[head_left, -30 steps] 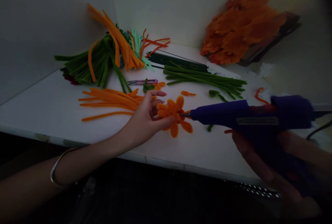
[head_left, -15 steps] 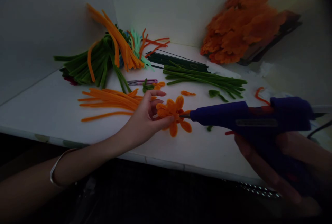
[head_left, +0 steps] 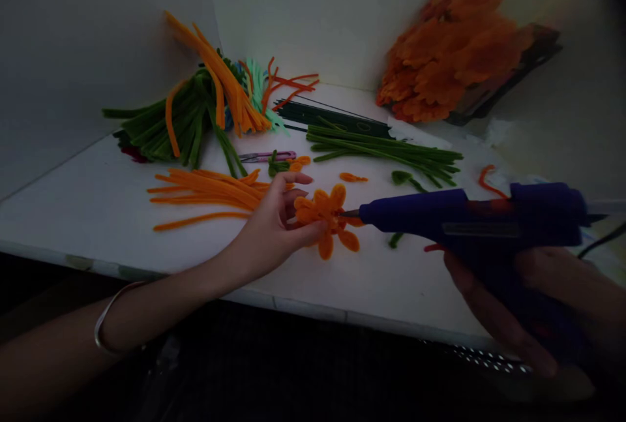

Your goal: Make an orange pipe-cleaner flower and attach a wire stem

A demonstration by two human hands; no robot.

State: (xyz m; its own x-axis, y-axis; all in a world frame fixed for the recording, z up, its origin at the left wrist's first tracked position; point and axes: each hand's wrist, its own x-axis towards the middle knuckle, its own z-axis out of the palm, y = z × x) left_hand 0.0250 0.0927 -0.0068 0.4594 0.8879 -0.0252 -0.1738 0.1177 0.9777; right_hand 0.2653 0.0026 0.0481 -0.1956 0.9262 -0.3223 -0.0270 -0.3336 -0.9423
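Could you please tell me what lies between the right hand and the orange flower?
In the head view, the blue glue gun spans that stretch: the right hand holds it, and its metal nozzle points at the orange flower.

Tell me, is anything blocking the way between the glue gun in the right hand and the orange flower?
Nothing visible: the glue gun in the right hand has its tip at the middle of the orange flower. The left hand holds the flower, its thumb beside the tip.
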